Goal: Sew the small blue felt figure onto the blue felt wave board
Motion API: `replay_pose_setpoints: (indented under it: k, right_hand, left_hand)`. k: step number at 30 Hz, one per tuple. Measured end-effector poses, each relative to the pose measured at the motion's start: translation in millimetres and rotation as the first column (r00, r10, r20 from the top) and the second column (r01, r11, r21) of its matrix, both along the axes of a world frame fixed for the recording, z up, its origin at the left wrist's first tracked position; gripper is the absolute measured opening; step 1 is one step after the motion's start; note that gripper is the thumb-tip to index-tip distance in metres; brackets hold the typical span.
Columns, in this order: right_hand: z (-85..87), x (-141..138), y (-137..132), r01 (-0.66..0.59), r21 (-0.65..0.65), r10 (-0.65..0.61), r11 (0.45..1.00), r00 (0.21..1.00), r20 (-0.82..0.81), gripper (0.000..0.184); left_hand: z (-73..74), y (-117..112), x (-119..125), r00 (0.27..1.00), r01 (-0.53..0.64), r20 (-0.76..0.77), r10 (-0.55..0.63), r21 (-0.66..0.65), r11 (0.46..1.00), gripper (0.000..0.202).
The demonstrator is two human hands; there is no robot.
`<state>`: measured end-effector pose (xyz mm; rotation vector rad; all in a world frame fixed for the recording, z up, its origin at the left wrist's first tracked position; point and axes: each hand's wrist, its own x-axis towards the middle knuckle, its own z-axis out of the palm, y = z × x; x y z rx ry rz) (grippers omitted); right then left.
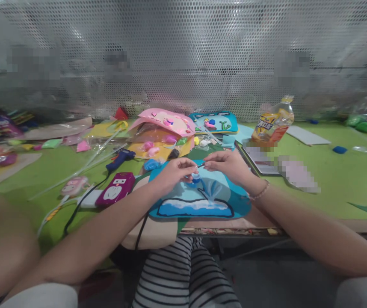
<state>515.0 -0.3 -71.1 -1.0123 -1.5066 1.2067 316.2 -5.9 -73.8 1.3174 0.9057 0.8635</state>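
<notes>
My left hand and my right hand meet over a blue rounded board. Between their pinched fingertips is a thin dark strip, perhaps modelling clay; its ends are hidden in the fingers. On the board is a blue-and-white wave shape with a dark outline. Pale blue streaks rise above it, and a small blue piece shows just below my fingers. A crumpled blue lump lies by the board's upper left edge.
A blue glue gun and a magenta case-like device with cables lie left. Behind are a pink decorated sheet, a teal decorated board and bagged clay. A drink bottle and a tablet-like device are right.
</notes>
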Motion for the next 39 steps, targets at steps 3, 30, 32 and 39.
replay_pose_setpoints:
  k: [3, 30, 32, 39]
  right_hand:
    - [-5.7, 3, 4, -0.046, 0.003, 0.046, 0.999, 0.998, -0.032, 0.028]
    - [0.7, 3, 1, -0.068, 0.030, 0.066, 0.997, 0.996, 0.060, 0.043]
    - [-1.5, 3, 1, -0.103, 0.033, 0.102, 0.994, 0.994, 0.042, 0.035]
    - [0.1, 3, 0, -0.072, 0.066, 0.063, 0.995, 0.989, 0.137, 0.030]
  left_hand:
    - [0.3, 1, -1, 1.000, -0.007, 0.002, 0.007, -0.002, 1.000, 0.025]
    - [3.8, 0, -2, 1.000, -0.013, -0.004, 0.013, -0.042, 0.999, 0.023]
    - [4.6, 0, -2, 1.000, -0.022, -0.005, 0.022, -0.052, 0.998, 0.021]
    - [5.7, -1, -2, 1.000, -0.020, 0.003, 0.020, -0.047, 0.999, 0.020]
